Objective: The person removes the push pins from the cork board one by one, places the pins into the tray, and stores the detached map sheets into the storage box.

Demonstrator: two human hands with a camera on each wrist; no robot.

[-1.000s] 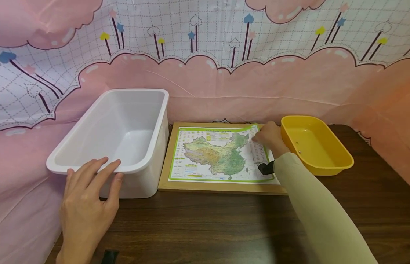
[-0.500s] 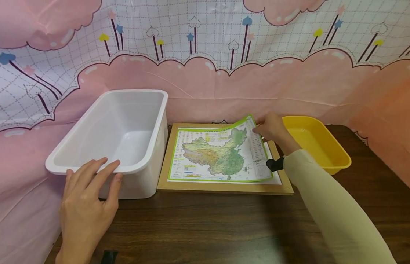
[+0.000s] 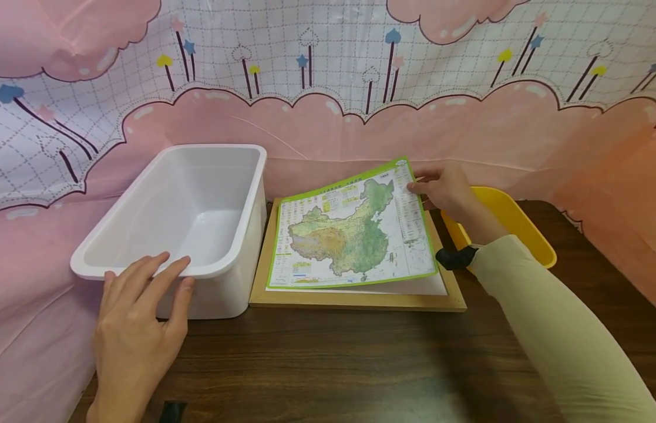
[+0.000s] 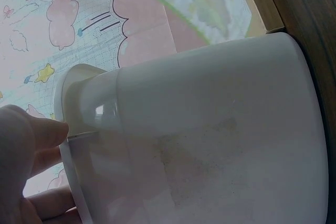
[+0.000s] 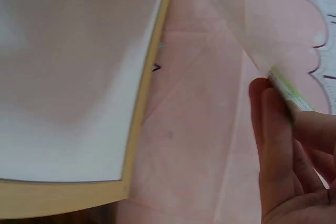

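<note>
In the head view my right hand (image 3: 449, 191) pinches the top right corner of a green-bordered map sheet (image 3: 349, 235) between thumb and fingers. That side of the sheet is raised off a wooden frame (image 3: 359, 301) with a white board inside, while its lower left stays low over the frame. The right wrist view shows the fingers (image 5: 278, 140) on the sheet's edge, with the white board (image 5: 63, 103) bare below. My left hand (image 3: 140, 329) rests its fairly straight fingers on the near rim of a white plastic tub (image 3: 256, 235); its fingertips (image 4: 60, 132) touch that rim in the left wrist view.
A yellow plastic basin (image 3: 523, 229) stands right of the frame, partly behind my right forearm. The white tub borders the frame on the left. All stand on a dark wood table (image 3: 317, 364), with a pink patterned cloth (image 3: 328, 135) hanging behind.
My right hand has moved up and slightly right, lifting the map's right side off the frame and exposing more white board. The left hand has stayed on the tub's rim.
</note>
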